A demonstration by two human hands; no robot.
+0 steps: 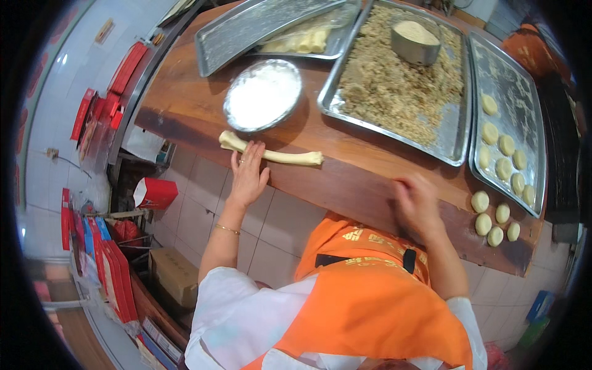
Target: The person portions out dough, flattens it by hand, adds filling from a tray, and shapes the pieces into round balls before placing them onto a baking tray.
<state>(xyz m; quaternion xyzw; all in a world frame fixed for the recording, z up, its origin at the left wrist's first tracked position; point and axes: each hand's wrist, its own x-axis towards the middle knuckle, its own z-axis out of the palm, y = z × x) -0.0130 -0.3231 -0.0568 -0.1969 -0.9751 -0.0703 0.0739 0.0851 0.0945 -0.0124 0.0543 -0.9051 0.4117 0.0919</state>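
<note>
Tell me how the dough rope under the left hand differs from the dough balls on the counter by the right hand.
The dough rope is one long, thin, uneven strand; the dough balls are several small rounded pieces. The rope lies across the wooden counter below the flour bowl, with the left hand resting on it; the balls sit clustered near the counter's edge, untouched, right of the blurred right hand. Both are pale cream dough.

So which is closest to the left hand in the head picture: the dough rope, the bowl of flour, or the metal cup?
1. Dough rope: under the left hand, touching.
2. Bowl of flour: just beyond the rope.
3. Metal cup: far right, in the crumb tray.
</note>
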